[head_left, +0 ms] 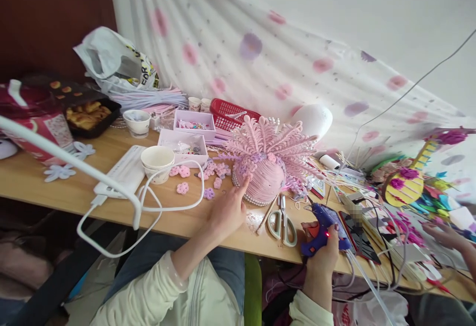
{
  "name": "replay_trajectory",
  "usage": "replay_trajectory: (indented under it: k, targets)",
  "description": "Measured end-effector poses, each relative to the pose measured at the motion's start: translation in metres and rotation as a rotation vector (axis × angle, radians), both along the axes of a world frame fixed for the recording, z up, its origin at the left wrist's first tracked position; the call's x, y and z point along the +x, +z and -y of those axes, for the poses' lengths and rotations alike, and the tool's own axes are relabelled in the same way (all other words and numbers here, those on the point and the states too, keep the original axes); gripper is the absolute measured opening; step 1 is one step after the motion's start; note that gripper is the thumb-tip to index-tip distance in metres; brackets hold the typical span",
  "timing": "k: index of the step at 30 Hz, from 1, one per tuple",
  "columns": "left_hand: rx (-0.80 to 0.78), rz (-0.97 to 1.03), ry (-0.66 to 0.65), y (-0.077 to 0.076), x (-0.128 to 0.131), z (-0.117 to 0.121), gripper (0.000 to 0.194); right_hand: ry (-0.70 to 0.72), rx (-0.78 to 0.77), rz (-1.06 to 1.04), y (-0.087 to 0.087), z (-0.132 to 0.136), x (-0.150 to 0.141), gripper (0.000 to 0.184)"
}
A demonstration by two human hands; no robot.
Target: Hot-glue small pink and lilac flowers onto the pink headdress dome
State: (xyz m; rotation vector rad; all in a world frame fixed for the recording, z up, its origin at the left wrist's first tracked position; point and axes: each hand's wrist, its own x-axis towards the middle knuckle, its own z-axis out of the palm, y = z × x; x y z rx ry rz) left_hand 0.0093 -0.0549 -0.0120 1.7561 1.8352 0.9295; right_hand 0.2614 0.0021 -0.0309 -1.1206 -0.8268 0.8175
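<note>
A pink yarn-wrapped dome headpiece [263,183] stands on the table, edged with pearl-like beads and topped by a fan of pink fuzzy plumes [266,135]. The index finger of my left hand [227,213] is stretched out against a small flower [247,168] on its front; the other fingers are partly hidden. My right hand [327,252] is wrapped around a blue glue gun [320,229] with a red light lit and its nozzle toward the headpiece. Scissors [283,224] and a thin wooden stick [267,213] lie between my hands. Loose crocheted flowers [182,188] lie left of the headpiece.
Paper cups [157,160], white boxes of beads [186,148] and a red basket [226,113] stand behind. A white cable [115,187] arches across the left front. Right lie phones [360,234], cords and a yellow decorated lute shape [403,190]; another person's hand [444,234] is there.
</note>
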Motion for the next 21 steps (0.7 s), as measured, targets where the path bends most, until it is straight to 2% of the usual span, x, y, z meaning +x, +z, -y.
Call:
replay_trajectory:
  k: [3,6,8,11,15,18,21]
  targets:
    - [0.05,0.051,0.039,0.005,-0.016,0.012,0.061,-0.009,0.006,0.027,-0.002,-0.002,0.001,0.04]
    - [0.13,-0.03,0.2,0.004,-0.046,0.031,0.033,-0.028,0.009,0.012,-0.004,-0.003,0.001,0.039]
    - [0.171,-0.181,0.324,0.0,-0.069,0.044,0.028,-0.022,0.003,-0.006,-0.004,-0.003,0.0,0.04]
    - [0.185,-0.318,0.383,-0.01,-0.095,0.056,0.03,-0.021,-0.011,-0.011,-0.003,-0.003,-0.002,0.041]
    - [0.1,-0.338,0.345,-0.019,-0.099,0.055,0.029,-0.039,-0.027,0.018,-0.003,-0.002,-0.004,0.046]
    - [0.167,-0.315,0.227,-0.021,-0.089,0.045,0.032,-0.035,-0.031,0.04,-0.004,-0.001,-0.004,0.046]
    - [0.154,-0.267,0.1,-0.024,-0.08,0.032,0.028,-0.014,-0.029,0.074,-0.004,0.0,-0.003,0.045]
